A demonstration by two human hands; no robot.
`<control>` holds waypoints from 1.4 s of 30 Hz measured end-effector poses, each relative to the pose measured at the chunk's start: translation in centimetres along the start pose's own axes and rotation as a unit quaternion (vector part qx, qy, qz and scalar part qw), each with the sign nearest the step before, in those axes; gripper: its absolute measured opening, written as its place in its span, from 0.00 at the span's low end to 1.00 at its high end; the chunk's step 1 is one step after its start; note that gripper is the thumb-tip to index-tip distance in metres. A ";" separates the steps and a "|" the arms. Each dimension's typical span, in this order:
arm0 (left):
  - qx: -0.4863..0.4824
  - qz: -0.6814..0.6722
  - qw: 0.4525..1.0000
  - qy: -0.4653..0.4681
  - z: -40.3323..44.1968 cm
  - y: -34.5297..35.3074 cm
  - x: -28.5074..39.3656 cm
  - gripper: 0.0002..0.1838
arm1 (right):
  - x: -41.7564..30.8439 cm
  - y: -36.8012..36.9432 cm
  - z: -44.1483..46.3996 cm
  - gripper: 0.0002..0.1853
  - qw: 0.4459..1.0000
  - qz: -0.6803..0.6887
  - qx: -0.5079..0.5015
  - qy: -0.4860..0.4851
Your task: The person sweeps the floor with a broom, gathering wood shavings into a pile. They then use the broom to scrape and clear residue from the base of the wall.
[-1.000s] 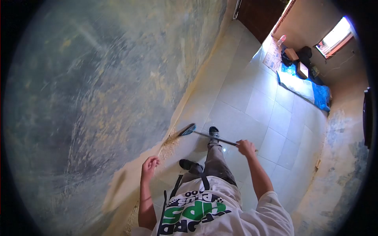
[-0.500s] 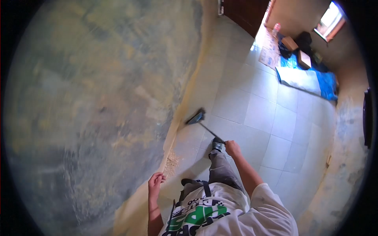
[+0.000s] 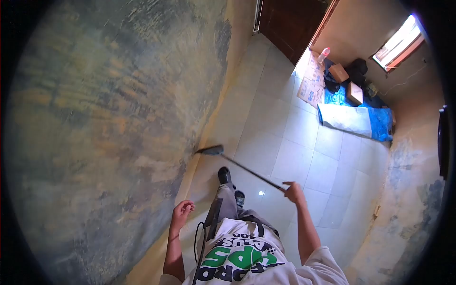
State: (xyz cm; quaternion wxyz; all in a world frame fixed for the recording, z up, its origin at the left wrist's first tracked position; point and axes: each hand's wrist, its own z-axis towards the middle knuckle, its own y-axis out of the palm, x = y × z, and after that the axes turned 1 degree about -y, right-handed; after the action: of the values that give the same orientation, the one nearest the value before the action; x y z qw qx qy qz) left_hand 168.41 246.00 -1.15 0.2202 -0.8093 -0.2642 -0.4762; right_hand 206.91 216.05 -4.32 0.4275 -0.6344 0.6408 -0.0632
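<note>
My right hand (image 3: 294, 194) is wrapped round the upper end of a broom's dark handle (image 3: 254, 173), with one finger stretched along it. The handle slants away to the left, down to the broom head (image 3: 212, 150). Its dark bristles touch the floor edge at the foot of the wall (image 3: 118, 142). My left hand (image 3: 182, 212) hangs beside the wall, its fingers loosely curled in; nothing shows in them. Below the broom head are my dark shoes (image 3: 224, 175) on the pale tiles (image 3: 297, 156).
A dark door (image 3: 292, 28) stands at the far end. Near the window (image 3: 396, 42) lie a folded white and blue sheet (image 3: 351, 118), cardboard boxes (image 3: 355, 93), flattened cardboard (image 3: 311, 80) and a plastic bottle (image 3: 324, 54). Another patchy wall (image 3: 408, 190) rises on the right.
The broom head has swung left to the wall's foot, and more of the handle shows. I have stepped forward; the pile of crumbly debris by the wall is out of sight.
</note>
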 end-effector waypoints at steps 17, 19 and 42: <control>-0.116 0.016 0.990 0.084 34.4 3.5 18.7 0.09 | -18.4 -23.6 12.6 0.24 0.879 0.473 0.065 0.017; -0.114 0.029 0.989 0.089 37.2 3.9 19.7 0.10 | -19.9 -24.6 15.5 0.27 0.804 0.591 -0.042 0.047; 0.199 0.075 0.946 -0.245 43.5 29.2 30.7 0.13 | -21.4 -47.0 88.1 0.08 0.821 -0.440 0.156 -0.328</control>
State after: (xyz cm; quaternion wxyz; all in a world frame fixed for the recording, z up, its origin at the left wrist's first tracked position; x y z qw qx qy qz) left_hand 227.97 256.86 3.44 0.3407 -0.8581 -0.3377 -0.1831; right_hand 294.27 266.46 -20.24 0.6325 -0.7570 0.0969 -0.1326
